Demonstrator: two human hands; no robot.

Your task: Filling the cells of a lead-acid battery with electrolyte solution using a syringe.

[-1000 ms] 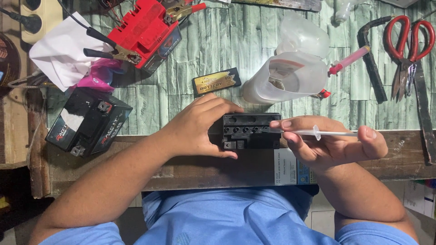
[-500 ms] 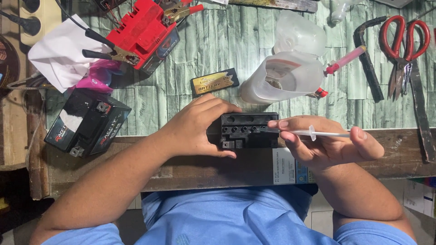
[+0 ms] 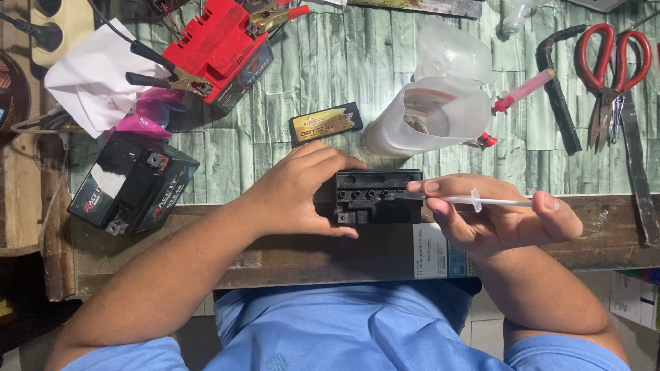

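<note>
- Low centre of the frame: the left hand grips the small black battery; keep it braced.
- Right of it, the right hand pinches a syringe; I judge steady, slow pressing avoids spills.
- Farther up, a clear jug lies.

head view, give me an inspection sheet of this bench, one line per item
surface: bench top covered in green stone-pattern sheet, wooden front edge.
job's things: small black battery with a row of open filler holes on top; clear syringe lying level, tip at the holes.
clutter: red battery, black battery, clear plastic jug, second syringe with pink fluid, red scissors, white paper.
hands: left hand steadies the small battery; right hand holds the syringe, thumb on plunger.
cables: clamp leads clipped on the red battery.
surroundings: power strip at top left.
</note>
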